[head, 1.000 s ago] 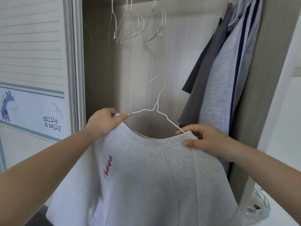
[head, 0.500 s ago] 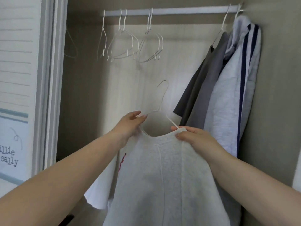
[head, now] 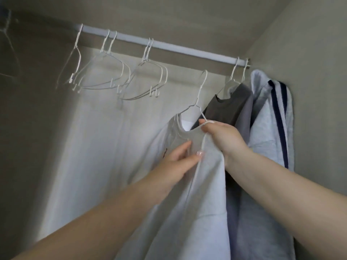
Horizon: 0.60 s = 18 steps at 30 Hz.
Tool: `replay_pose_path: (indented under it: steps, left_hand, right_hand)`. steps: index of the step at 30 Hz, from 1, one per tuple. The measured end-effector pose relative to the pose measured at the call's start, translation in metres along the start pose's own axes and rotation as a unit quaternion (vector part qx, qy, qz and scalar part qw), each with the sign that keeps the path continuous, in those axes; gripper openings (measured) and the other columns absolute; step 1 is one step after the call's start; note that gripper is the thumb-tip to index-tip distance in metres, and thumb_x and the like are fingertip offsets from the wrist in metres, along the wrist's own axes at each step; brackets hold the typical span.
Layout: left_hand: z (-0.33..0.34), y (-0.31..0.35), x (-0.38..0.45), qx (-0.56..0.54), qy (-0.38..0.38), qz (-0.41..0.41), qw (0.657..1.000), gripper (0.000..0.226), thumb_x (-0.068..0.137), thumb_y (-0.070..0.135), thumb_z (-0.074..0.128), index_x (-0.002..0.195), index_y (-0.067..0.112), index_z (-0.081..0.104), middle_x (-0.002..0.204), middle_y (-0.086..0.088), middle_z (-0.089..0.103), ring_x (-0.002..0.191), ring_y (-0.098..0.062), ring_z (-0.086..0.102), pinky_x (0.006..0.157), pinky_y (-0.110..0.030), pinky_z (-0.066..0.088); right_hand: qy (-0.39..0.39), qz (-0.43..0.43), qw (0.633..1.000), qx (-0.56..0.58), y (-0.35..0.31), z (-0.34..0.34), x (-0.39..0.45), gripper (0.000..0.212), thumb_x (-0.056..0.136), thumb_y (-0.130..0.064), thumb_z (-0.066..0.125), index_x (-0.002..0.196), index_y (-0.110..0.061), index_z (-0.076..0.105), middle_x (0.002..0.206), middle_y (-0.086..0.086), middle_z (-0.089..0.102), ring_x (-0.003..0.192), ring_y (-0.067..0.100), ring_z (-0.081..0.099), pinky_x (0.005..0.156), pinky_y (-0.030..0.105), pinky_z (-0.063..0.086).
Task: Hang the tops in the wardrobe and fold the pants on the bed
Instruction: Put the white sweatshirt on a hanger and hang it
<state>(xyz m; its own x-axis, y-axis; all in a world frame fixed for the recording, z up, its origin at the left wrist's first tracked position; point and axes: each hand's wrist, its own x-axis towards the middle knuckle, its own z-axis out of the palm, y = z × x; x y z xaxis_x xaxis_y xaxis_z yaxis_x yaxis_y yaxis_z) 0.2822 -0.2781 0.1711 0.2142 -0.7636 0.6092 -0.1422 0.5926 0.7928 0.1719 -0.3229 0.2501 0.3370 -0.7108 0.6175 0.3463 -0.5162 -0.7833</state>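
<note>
– Where's the top she's on now?

– Light grey sweatshirt (head: 197, 212), already on a white wire hanger (head: 199, 102), held up just under the wardrobe rail (head: 169, 46). Hook's near the rail but not over it yet, I think; hard to tell from this angle.

– Who's holding what?

– Right hand (head: 223, 139) is curled round the neckline and the hanger's right arm, pinching both. Left hand (head: 176, 162) lies on the chest fabric w/ fingers mostly straight, thumb across a fold; touching more than gripping.

– What's done so far?

– Two tops hang at the rail's right end: a dark grey tee (head: 232, 107) and a pale grey jacket w/ navy stripes (head: 270, 117). This would be the third, going in just left of the tee.

– And left?

– Hook it on. Several empty hangers (head: 120, 76) wait further left. Pants and bed aren't in sight, so can't say re: folding.
</note>
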Motion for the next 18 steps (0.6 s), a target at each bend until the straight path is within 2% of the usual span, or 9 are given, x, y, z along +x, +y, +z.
replay_pose_path:
  steps: [1,3,5,8,11,13,14,16,18]
  left_hand:
    - [0.003,-0.002,0.008,-0.013,-0.001,0.007,1.0,0.048,0.063,0.057,0.078,0.107,0.051,0.059,0.105,0.036,0.062,0.106,0.011,0.058,0.089,-0.019,0.045]
    - [0.009,0.004,0.028,-0.002,-0.011,0.031,0.999,0.069,0.058,0.065,0.074,0.123,0.051,0.054,0.124,0.027,0.059,0.118,-0.001,0.055,0.104,-0.03,0.041]
    - [0.012,0.016,0.049,0.008,-0.015,0.046,0.999,0.076,0.056,0.073,0.065,0.128,0.055,0.048,0.128,0.024,0.057,0.119,-0.004,0.054,0.105,-0.036,0.041]
    - [0.012,0.038,0.082,0.011,-0.034,0.081,0.996,0.055,0.066,0.071,0.061,0.119,0.059,0.053,0.113,0.025,0.066,0.105,0.0,0.063,0.095,-0.029,0.048]
    - [0.017,0.053,0.112,0.007,-0.039,0.109,0.993,0.055,0.071,0.067,0.06,0.124,0.052,0.055,0.115,0.019,0.067,0.107,-0.004,0.063,0.099,-0.031,0.046]
    - [0.021,0.057,0.128,0.008,-0.045,0.109,0.993,0.055,0.066,0.071,0.063,0.118,0.055,0.057,0.117,0.019,0.066,0.108,-0.005,0.063,0.096,-0.029,0.049]
    - [0.025,0.059,0.135,0.007,-0.051,0.107,0.993,0.047,0.064,0.072,0.064,0.109,0.058,0.061,0.113,0.021,0.067,0.104,-0.003,0.065,0.089,-0.023,0.052]
    - [0.031,0.062,0.148,0.0,-0.061,0.102,0.993,0.024,0.066,0.067,0.065,0.089,0.059,0.067,0.099,0.025,0.07,0.092,0.004,0.067,0.072,-0.012,0.053]
    - [0.038,0.065,0.158,0.002,-0.044,0.108,0.993,0.033,0.071,0.064,0.063,0.1,0.051,0.069,0.102,0.022,0.07,0.096,0.002,0.066,0.083,-0.017,0.052]
  right_hand:
    - [0.01,-0.01,1.0,-0.007,-0.005,0.003,0.011,0.018,0.086,-0.003,0.058,0.097,-0.013,0.069,0.089,0.008,0.066,0.076,0.017,0.061,0.069,0.024,0.051]
    - [0.031,-0.04,0.998,-0.035,-0.019,0.009,0.038,0.01,0.085,-0.005,0.061,0.091,-0.009,0.068,0.091,0.01,0.064,0.084,0.02,0.06,0.079,0.031,0.049]
    - [0.045,-0.059,0.994,-0.076,-0.036,0.014,0.065,0.004,0.085,-0.009,0.064,0.081,-0.007,0.064,0.089,0.012,0.061,0.088,0.024,0.059,0.085,0.036,0.047]
    - [0.065,-0.06,0.991,-0.101,-0.058,0.015,0.104,0.014,0.083,-0.016,0.066,0.075,-0.006,0.059,0.082,0.013,0.06,0.085,0.028,0.06,0.08,0.036,0.047]
    - [0.086,-0.051,0.989,-0.109,-0.075,0.008,0.138,0.022,0.081,-0.017,0.066,0.094,0.0,0.063,0.097,0.019,0.065,0.093,0.035,0.065,0.09,0.043,0.052]
    - [0.099,-0.058,0.985,-0.131,-0.085,0.0,0.155,0.024,0.081,-0.016,0.067,0.099,0.0,0.064,0.092,0.015,0.065,0.081,0.029,0.064,0.078,0.036,0.053]
    - [0.106,-0.064,0.98,-0.156,-0.09,-0.005,0.163,0.02,0.081,-0.017,0.067,0.094,-0.002,0.064,0.088,0.012,0.064,0.073,0.024,0.061,0.069,0.031,0.05]
    - [0.126,-0.074,0.967,-0.208,-0.097,-0.016,0.178,0.016,0.082,-0.018,0.067,0.09,-0.005,0.065,0.09,0.008,0.062,0.075,0.02,0.058,0.063,0.026,0.044]
    - [0.143,-0.077,0.957,-0.241,-0.101,-0.023,0.192,0.025,0.083,-0.019,0.066,0.101,-0.003,0.066,0.098,0.008,0.063,0.083,0.018,0.057,0.062,0.024,0.042]
